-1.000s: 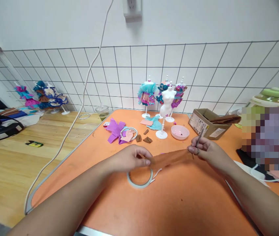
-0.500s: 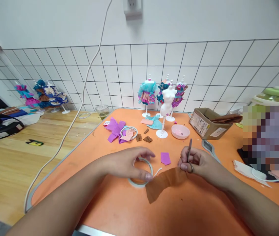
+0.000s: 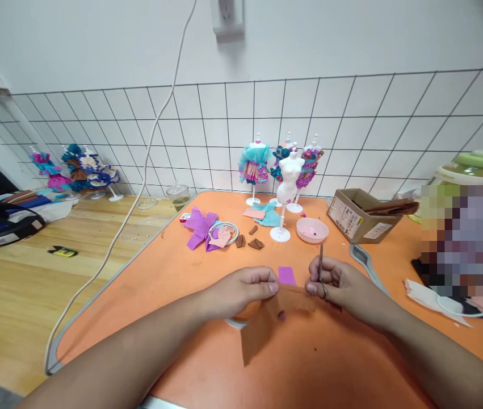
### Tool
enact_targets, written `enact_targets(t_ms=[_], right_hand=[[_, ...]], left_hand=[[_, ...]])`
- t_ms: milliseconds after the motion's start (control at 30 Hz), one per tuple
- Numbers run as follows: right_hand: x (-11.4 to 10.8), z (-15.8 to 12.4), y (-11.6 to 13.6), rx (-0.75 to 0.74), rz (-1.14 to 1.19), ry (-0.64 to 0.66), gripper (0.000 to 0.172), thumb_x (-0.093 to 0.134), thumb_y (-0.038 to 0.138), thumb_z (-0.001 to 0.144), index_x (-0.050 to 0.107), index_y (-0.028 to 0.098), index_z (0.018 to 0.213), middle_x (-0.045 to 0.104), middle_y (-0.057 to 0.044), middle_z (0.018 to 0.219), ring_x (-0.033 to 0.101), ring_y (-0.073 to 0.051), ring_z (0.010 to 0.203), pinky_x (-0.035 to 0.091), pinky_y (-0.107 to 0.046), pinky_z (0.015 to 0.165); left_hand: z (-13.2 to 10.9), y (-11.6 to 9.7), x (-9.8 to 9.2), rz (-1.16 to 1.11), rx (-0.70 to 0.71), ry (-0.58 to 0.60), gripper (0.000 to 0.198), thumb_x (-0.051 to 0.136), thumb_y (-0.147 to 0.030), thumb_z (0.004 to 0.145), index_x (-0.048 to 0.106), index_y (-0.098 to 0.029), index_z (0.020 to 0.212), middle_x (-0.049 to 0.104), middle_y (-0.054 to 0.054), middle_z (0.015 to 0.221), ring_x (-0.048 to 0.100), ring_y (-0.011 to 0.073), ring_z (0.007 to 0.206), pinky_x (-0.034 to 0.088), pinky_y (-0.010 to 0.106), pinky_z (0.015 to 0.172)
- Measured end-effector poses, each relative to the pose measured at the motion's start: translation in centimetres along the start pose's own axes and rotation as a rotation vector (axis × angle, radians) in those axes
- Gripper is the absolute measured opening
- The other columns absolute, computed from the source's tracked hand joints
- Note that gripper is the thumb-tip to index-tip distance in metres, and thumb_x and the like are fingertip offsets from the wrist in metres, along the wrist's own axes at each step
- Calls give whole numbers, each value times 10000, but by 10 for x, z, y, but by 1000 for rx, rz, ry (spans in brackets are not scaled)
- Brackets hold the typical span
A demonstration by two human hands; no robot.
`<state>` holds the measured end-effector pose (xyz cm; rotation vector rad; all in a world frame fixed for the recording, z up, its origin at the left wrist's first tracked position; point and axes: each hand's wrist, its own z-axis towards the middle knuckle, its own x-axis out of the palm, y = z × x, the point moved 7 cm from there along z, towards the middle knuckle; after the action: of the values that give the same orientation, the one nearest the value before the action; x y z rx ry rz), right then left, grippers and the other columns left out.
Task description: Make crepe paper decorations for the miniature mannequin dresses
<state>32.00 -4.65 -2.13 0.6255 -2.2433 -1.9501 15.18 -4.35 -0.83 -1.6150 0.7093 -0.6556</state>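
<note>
A strip of brown crepe paper (image 3: 255, 336) stretches between my two hands above the orange table mat (image 3: 190, 352). My left hand (image 3: 239, 292) pinches its upper edge between thumb and fingers, and one end hangs down below. At the other end, my right hand (image 3: 341, 284) grips the paper between thumb and forefinger. Small scissors (image 3: 320, 264) stay in that same hand, pointing upward. Under my left hand lies a roll of tape (image 3: 236, 324), mostly hidden. Just beyond the paper is a small purple paper piece (image 3: 286, 275).
A bare white dress form (image 3: 290, 176) stands by a pink bowl (image 3: 311, 230), with dressed forms (image 3: 255, 165) behind. A cardboard box (image 3: 345, 218) sits right. Purple paper (image 3: 201, 227) and another tape roll (image 3: 235, 230) lie left. A white cable (image 3: 145, 165) hangs at left.
My left hand has moved from over the tape roll to the brown paper and closed on its edge. The paper is lifted and bent; my right hand still holds paper and scissors.
</note>
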Motion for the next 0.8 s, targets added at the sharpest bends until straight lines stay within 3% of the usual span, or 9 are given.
enact_targets(t_ms=[100, 200, 267, 400, 533, 633, 733, 800], right_hand=[[-4, 2, -1, -17, 10, -29, 391, 692, 488, 771, 410, 219, 793, 489, 66, 666, 375, -67, 512, 327, -173, 427], [-16, 4, -5, -32, 26, -106, 402, 689, 507, 769, 406, 226, 819, 448, 75, 656, 385, -70, 514, 333, -167, 419], [-23, 5, -7, -38, 38, -145, 418, 702, 512, 756, 406, 225, 831, 447, 72, 670, 382, -67, 516, 326, -161, 416], [-30, 8, -8, -29, 2, -192, 432, 686, 549, 754, 411, 226, 839, 449, 62, 669, 401, -79, 528, 349, -166, 414], [-35, 4, -5, -5, -66, -258, 427, 573, 623, 803, 457, 217, 871, 558, 4, 790, 480, -104, 572, 379, -184, 407], [-17, -1, 1, 3, -46, -21, 418, 510, 608, 853, 496, 190, 872, 627, -25, 844, 425, -67, 503, 306, -173, 395], [19, -16, 5, 47, -42, 353, 453, 511, 607, 853, 534, 155, 859, 684, -73, 819, 423, -62, 480, 247, -175, 403], [40, -26, 7, 68, -24, 513, 485, 495, 621, 855, 556, 140, 876, 705, -110, 874, 432, -62, 483, 233, -180, 405]], left_hand=[[-3, 5, 4, -99, -99, 77, 345, 610, -496, 821, 504, -173, 873, 591, -25, 651, 557, 105, 549, 433, 249, 627], [-7, 13, -1, -14, -237, 77, 413, 690, -501, 755, 571, -176, 980, 601, -41, 670, 527, 77, 518, 415, 220, 590], [-9, 15, -6, 40, -292, 83, 420, 725, -510, 712, 614, -167, 927, 606, -43, 658, 526, 70, 535, 407, 204, 580], [-9, 10, -8, 28, -273, 99, 379, 772, -482, 668, 629, -148, 776, 624, -33, 675, 543, 67, 589, 408, 184, 577], [-6, 3, -22, -49, -163, -31, 399, 781, -439, 679, 634, -148, 908, 595, -44, 645, 503, 56, 540, 376, 180, 535], [-5, -1, -38, -92, -102, -172, 470, 786, -390, 692, 607, -160, 1061, 569, -60, 622, 504, 56, 535, 358, 173, 516], [-5, -1, -42, -181, -98, -196, 532, 795, -356, 689, 587, -166, 1141, 668, 13, 838, 611, 100, 686, 436, 201, 610], [-5, 0, -39, -217, -109, -195, 570, 806, -333, 676, 572, -166, 1169, 687, 32, 881, 631, 110, 695, 452, 211, 628]])
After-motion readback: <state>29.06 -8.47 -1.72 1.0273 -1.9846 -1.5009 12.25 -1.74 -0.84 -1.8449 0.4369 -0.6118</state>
